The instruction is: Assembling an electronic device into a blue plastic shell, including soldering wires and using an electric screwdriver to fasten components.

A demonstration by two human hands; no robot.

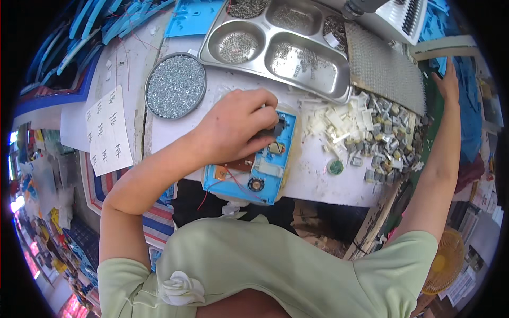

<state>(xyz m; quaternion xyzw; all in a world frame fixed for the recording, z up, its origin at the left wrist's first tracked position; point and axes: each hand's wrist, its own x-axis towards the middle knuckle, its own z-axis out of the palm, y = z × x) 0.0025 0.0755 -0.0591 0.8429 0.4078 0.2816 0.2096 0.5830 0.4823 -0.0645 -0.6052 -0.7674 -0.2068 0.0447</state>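
In front of me lies a blue plastic casing with small electrical parts in it: a brown board, a round black part and thin red wires. My left hand is over its upper left half, fingers curled beside a black part. Whatever is between the fingertips is hidden. Far out to the right, my right hand reaches up to blue plastic pieces, thumb and fingers apart. No firm hold shows there.
Beyond the casing stand a round dish of small metal pieces and a metal compartment tray. White plastic parts and small metal-and-white parts are heaped at right. A paper sheet and stacked blue casings are at left.
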